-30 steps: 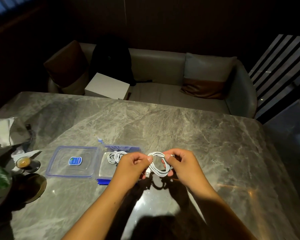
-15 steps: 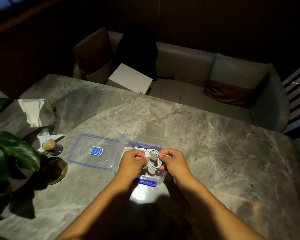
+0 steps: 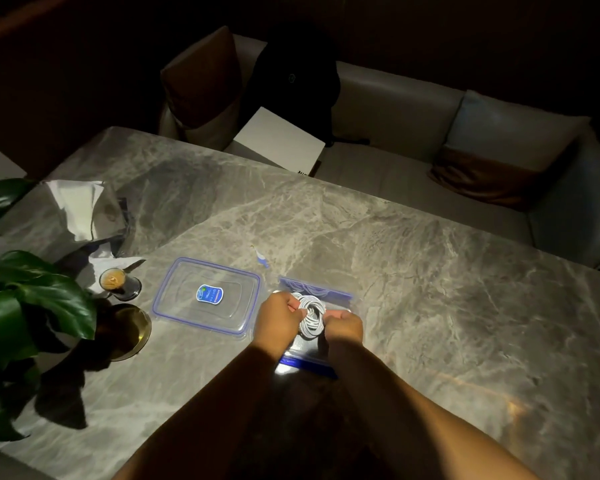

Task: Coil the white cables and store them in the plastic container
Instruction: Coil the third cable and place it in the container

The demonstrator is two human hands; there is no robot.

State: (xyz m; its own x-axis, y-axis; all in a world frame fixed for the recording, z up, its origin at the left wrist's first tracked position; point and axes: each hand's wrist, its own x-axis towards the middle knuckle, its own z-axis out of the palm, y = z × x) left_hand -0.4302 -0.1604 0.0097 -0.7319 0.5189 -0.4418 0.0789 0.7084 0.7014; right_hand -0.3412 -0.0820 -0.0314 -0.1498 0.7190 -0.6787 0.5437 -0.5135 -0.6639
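Lowering: both hands bring the coiled white cable (image 3: 311, 315) down into the plastic container (image 3: 315, 285).
Change: a second ago the coil was held in the air, clear of the container and to its right; it now sits over the container opening, between the two blue clip edges.
Left hand (image 3: 280, 322): grip clamped on the left side of the coil, fingers curled round the loops.
Right hand (image 3: 344, 328): grip clamped on the lower right side of the coil, fingers curled inward.
Cable location: inside the outline of the container, near the middle; whether it touches the container floor cannot be told.
Other cable: a coil lay in the container a second ago; the hands now hide that area, so its present position cannot be confirmed.
Container: open, on the desk (image 3: 430, 289), directly ahead of the person.
Lid (image 3: 207, 294): flat on the desk just left of the container, blue label up, not fitted.
Task status: judged to be at the storing step for this cable; release is not yet done.
Next requirement: likely open both grips without letting the loops spring apart, then fit the lid.
Risk: the coil may unwind and ride over the container rim.
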